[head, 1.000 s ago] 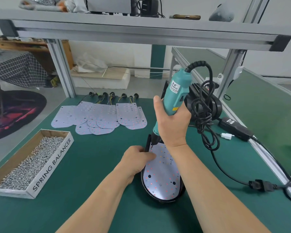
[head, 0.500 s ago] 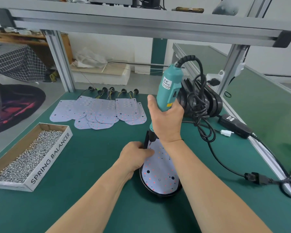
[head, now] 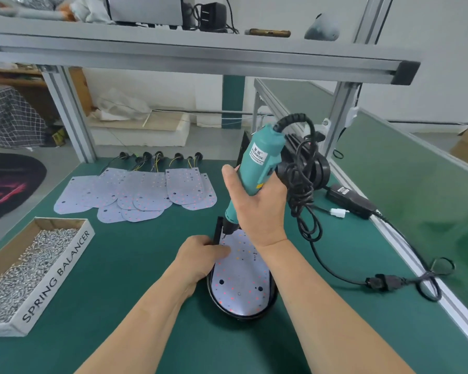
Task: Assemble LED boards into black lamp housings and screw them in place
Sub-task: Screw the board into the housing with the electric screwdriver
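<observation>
White perforated LED board [head: 241, 276] lies seated in the oval black lamp housing [head: 222, 309] on the green bench mat [head: 125, 265]. The left hand [head: 200, 255] grips the housing rim with its thumb on the board, apparently to stop shifting. The right hand [head: 260, 209] wraps fully round the teal electric screwdriver [head: 260, 163], bit at a far corner hole.

Count: one housing in work, one driver, one cardboard box of screws [head: 38, 265], roughly seven overlapping spare boards [head: 135, 193].

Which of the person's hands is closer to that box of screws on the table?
The left. The left hand holds the lamp housing edge, on the side facing the box of screws; the right hand grips the screwdriver farther to the right.
</observation>
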Available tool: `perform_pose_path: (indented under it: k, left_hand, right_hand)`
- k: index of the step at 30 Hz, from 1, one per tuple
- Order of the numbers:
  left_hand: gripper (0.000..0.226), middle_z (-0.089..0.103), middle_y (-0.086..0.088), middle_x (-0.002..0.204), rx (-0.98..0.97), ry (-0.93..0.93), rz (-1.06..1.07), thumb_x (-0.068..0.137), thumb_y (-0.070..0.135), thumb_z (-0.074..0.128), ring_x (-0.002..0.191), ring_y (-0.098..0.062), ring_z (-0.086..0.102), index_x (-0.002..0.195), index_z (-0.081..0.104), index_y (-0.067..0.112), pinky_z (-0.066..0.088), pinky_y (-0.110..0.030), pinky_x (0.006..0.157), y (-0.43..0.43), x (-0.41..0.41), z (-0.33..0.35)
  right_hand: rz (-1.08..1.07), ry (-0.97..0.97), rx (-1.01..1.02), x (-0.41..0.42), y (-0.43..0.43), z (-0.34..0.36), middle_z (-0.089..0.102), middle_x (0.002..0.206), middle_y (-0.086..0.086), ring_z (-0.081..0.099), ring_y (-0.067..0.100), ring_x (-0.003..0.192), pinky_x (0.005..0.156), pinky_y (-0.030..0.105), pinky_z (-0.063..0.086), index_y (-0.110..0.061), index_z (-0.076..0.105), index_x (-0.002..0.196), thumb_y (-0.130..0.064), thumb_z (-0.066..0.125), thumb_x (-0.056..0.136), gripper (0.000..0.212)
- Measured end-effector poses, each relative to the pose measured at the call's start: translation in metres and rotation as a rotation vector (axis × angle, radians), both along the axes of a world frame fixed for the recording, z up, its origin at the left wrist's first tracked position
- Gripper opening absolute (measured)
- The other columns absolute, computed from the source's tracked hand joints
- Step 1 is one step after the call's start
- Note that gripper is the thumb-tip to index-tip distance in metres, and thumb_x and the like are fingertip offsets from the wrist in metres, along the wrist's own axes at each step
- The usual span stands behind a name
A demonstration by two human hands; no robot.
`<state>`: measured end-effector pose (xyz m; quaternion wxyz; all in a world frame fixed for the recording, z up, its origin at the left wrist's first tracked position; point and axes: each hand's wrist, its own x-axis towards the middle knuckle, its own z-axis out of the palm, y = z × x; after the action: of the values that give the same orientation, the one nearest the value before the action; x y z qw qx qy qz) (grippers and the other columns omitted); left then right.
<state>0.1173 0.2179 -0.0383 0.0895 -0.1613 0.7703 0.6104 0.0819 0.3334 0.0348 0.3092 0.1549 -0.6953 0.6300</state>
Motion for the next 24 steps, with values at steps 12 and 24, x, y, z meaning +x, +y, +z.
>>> perform_pose_path:
  k: [12, 24]
  left_hand:
    - [0.043, 0.064, -0.015, 0.078, 0.022, 0.017, -0.032, 0.056, 0.031, 0.066, 0.070, -0.022, 0.057, 0.084, 0.062, -0.001, 0.042, -0.033, 0.069, 0.001, -0.002, -0.007]
    - [0.052, 0.062, -0.006, 0.080, 0.042, 0.071, 0.047, 0.060, 0.036, 0.062, 0.072, -0.020, 0.053, 0.088, 0.060, -0.007, 0.040, -0.035, 0.072, -0.001, -0.008, -0.024]
  right_hand:
    - [-0.280, -0.302, -0.282, -0.012, 0.094, 0.026, 0.066, 0.075, -0.003, 0.064, 0.020, 0.067, 0.071, 0.044, 0.056, -0.027, 0.060, 0.090, -0.054, 0.071, 0.074, 0.034]
    - [-0.699, -0.758, 0.398, -0.021, 0.170, -0.071, 0.047, 0.124, 0.011, 0.058, 0.034, 0.099, 0.079, 0.044, 0.052, -0.011, 0.034, 0.136, -0.026, 0.075, 0.084, 0.069]
